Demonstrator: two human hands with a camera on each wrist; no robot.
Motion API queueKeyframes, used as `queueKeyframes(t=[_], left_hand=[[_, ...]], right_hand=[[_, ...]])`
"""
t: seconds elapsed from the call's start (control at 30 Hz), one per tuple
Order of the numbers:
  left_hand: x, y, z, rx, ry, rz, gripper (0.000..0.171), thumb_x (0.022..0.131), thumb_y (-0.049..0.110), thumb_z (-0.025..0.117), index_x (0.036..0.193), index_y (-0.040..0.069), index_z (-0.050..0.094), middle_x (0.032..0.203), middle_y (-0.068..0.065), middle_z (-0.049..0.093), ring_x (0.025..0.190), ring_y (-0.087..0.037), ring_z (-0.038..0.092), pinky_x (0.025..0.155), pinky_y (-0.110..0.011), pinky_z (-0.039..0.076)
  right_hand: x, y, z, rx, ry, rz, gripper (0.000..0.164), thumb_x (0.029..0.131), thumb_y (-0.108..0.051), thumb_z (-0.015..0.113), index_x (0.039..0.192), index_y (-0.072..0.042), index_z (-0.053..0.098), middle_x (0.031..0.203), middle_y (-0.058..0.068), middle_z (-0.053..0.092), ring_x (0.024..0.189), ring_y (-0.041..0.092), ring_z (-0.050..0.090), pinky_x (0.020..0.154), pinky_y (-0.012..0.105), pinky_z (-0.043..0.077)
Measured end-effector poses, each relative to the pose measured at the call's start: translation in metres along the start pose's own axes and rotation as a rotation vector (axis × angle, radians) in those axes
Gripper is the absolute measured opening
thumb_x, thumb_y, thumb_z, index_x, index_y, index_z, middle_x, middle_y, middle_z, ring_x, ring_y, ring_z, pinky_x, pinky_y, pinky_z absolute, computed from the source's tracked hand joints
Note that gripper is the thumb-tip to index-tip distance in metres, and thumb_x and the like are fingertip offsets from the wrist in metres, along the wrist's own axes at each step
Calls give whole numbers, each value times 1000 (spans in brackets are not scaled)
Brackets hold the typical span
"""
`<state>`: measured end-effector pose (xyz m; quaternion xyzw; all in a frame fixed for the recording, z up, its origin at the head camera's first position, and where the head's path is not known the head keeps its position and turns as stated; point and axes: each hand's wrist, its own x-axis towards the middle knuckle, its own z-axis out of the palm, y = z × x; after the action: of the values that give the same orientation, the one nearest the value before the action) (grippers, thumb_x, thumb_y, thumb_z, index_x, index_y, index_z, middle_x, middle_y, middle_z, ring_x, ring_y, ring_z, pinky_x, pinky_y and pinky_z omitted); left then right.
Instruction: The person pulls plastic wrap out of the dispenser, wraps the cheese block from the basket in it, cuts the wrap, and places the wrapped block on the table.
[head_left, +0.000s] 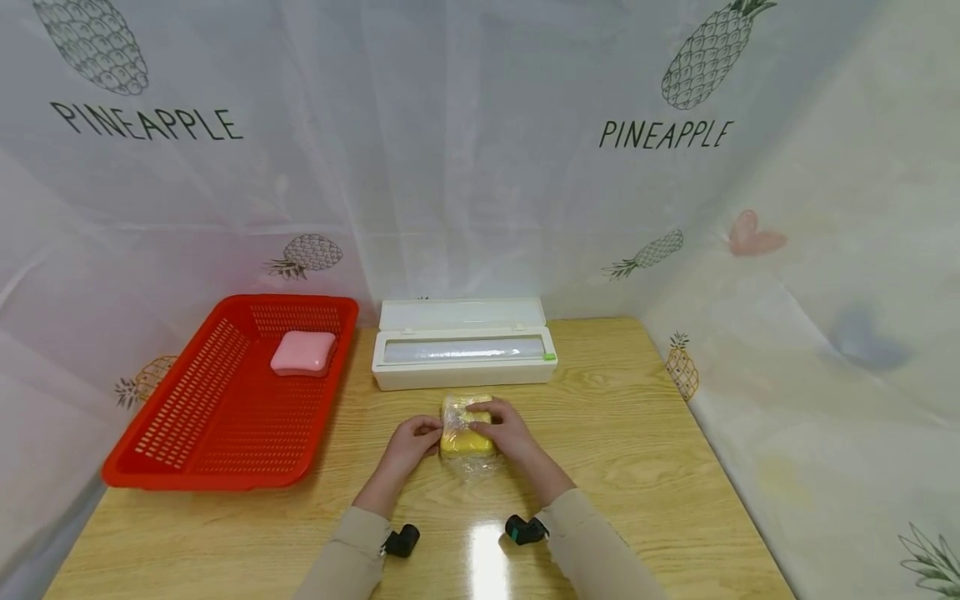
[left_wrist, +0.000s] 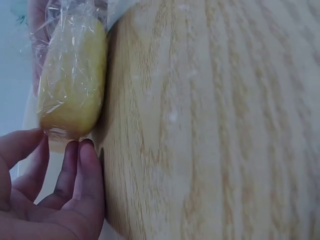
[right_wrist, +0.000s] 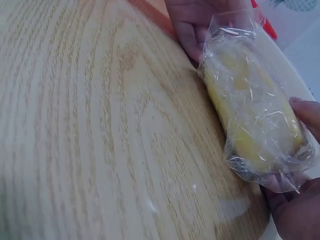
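Note:
A yellow rounded box [head_left: 457, 443], loosely wrapped in clear cling film [head_left: 474, 467], lies on the table between both hands. My left hand [head_left: 412, 442] is at its left end. In the left wrist view the thumb and fingertips [left_wrist: 86, 150] pinch the film at the end of the box [left_wrist: 75, 95]. My right hand [head_left: 513, 429] holds the box from the right, with thumb and a finger over its top. The right wrist view shows crinkled film [right_wrist: 272, 172] sticking out beside the right fingers; part of that hand is out of frame.
Behind the box stands a white cling film dispenser [head_left: 465, 377] with its lid raised and a roll inside. At the left is a red plastic basket [head_left: 217, 477] holding a pink rounded box [head_left: 302, 352]. A pineapple-print sheet [head_left: 450, 167] hangs behind the wooden table [head_left: 637, 500].

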<state>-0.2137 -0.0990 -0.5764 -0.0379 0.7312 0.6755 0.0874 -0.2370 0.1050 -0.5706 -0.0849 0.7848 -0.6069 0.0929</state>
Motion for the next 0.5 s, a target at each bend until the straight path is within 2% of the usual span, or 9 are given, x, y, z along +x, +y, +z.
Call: queueKeyframes(t=[0.1,0.17,0.27,0.33,0.4,0.5], left_hand=[[-3,1,0,22,5,10,18,94,3,62,108,-8,64,96,-11,64,84,-19,60,73,-35,54],[-6,2,-1,20,12,15,19,93,4,63,109,-7,63,94,-10,63,83,-20,60,72,-37,53],[-21,15,-2,15,17,23,18,92,2,63,105,-10,59,88,-9,60,81,-25,58,71,-40,52],[-28,17,-2,3,14,28,16,92,0,62,102,-11,57,83,-9,58,78,-27,56,69,-40,51],[-35,17,-1,-9,-3,27,14,92,0,62,101,-10,57,81,-12,58,75,-27,55,67,-38,50],[-37,4,0,-26,-37,34,15,93,3,63,103,-8,59,82,-17,61,70,-23,54,63,-33,47]], right_hand=[[-4,0,-3,-33,12,-16,32,89,-14,71,121,-5,68,149,29,30,136,49,28,108,61,27],[-9,-2,-5,-14,31,-11,34,90,-15,71,122,-6,67,150,28,31,133,48,33,106,58,31],[-24,-17,-9,16,43,-10,36,91,-10,68,125,1,63,143,29,40,125,47,44,100,53,41],[-33,-24,-12,65,41,14,37,93,-6,65,127,6,59,137,28,46,120,45,49,95,50,46],[-39,-23,-15,101,28,37,39,94,-6,63,129,10,54,131,28,51,115,42,53,90,45,50],[-41,-6,-18,138,25,62,42,94,-9,64,129,10,53,126,26,56,107,33,59,82,38,54]])
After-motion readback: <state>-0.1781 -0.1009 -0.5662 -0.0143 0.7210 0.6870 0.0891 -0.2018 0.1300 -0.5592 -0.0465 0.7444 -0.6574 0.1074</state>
